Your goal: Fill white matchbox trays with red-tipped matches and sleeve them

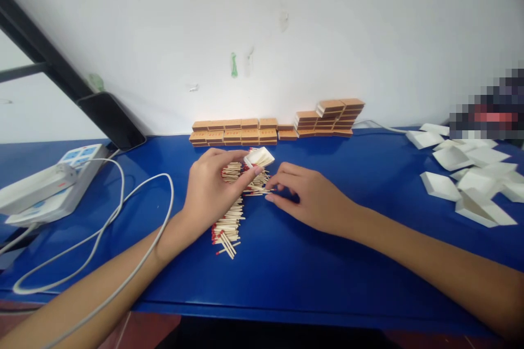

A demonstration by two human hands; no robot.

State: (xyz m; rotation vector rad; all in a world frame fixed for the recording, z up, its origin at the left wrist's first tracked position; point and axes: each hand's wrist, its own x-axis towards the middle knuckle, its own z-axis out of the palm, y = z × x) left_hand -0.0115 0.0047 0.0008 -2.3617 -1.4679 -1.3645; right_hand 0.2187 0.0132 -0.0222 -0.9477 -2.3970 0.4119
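A long heap of red-tipped matches lies on the blue table. My left hand rests over the top of the heap, its thumb and fingers closed on a small white matchbox tray held tilted above the matches. My right hand is just to the right, fingers bent and pinched on a few matches at the heap's edge.
Brown matchboxes are stacked in rows along the white wall. Several white empty trays lie scattered at the right. A white power strip with cables and a dark phone sit at the left.
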